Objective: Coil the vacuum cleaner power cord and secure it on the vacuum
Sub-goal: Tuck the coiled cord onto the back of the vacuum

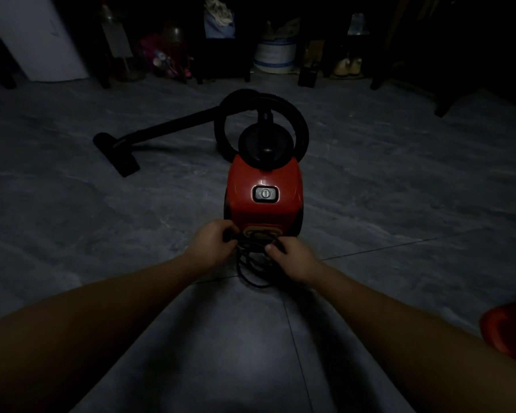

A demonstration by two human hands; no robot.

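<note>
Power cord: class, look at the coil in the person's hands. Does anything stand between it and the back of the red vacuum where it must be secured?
Nothing visible does. The left hand and right hand hold the power cord right against the near end of the red vacuum.

The vacuum [264, 201] sits on the floor [399, 204], dead centre, its near end facing the person. Right at that near end, the coiled power cord [252, 263] hangs against the body and reaches down to the floor, with the left hand [213, 244] on its left side and the right hand [292, 259] on its right, both touching it. Behind the vacuum, the hose [295, 114] loops up off its far end. The wand [167, 126] runs away to the left along the floor, ending at the floor nozzle [116, 153], well left of the body. Farther back, a bucket [274, 56] stands among furniture legs.
</note>
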